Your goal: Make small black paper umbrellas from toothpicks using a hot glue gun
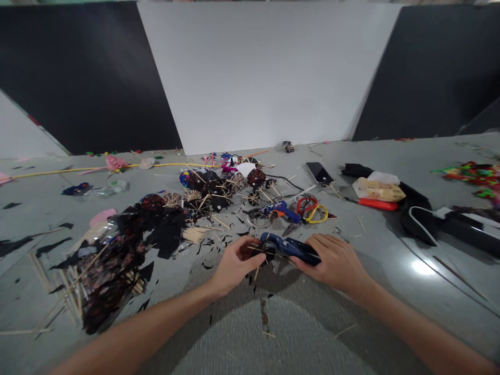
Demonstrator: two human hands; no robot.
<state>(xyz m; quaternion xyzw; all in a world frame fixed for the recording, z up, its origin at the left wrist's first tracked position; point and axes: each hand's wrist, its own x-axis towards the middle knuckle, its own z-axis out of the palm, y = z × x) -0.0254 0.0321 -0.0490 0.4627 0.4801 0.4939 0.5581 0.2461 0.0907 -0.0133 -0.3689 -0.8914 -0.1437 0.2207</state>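
Note:
In the head view my left hand (239, 263) is closed around a small dark piece with wooden sticks (269, 251) poking out of it. My right hand (332, 258) grips a dark blue stapler-like tool (289, 247), whose front end meets the dark piece between both hands. Just beyond them lies a blue and orange glue gun (285, 211), beside scissors with red and yellow handles (315, 212). A bundle of light sticks (194, 234) rests left of my hands.
Several stick-and-black-scrap clusters (211, 190) spread across the grey floor. A phone (318, 172), a tissue pack (378, 189) and a red cutter (378, 204) lie at the right. Dark crinkled material (113, 271) sits at the left. A white board (265, 73) stands behind.

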